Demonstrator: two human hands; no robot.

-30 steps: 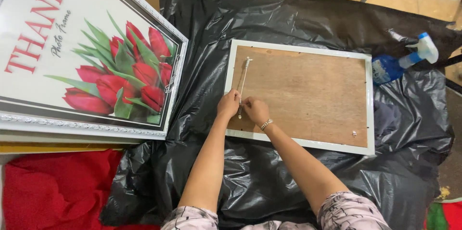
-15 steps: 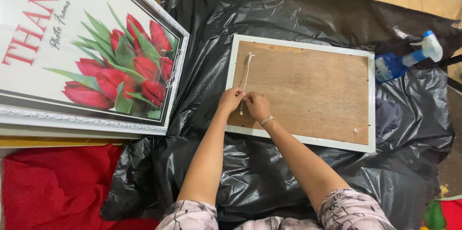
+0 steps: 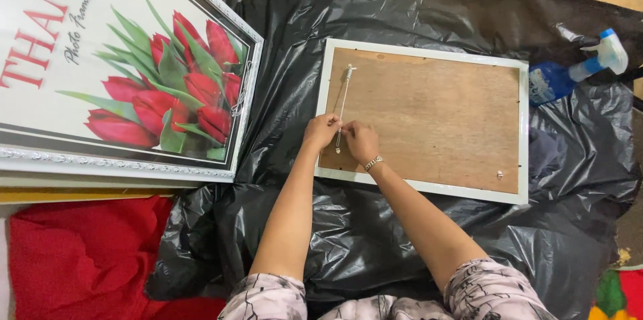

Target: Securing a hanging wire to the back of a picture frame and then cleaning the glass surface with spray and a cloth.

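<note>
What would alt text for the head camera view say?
Two hands, left hand and right hand, meet at a white hanging cord on the brown back of a white picture frame, lying on black plastic sheeting. A tulip poster lies left, a blue spray bottle right.

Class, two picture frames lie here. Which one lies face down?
The white-rimmed frame under both hands shows its brown backing board; the large ornate frame displays red tulips.

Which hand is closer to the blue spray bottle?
The right hand. It rests on the frame back, on the bottle's side of the cord. The left hand sits just beyond the cord, farther from the spray bottle.
</note>
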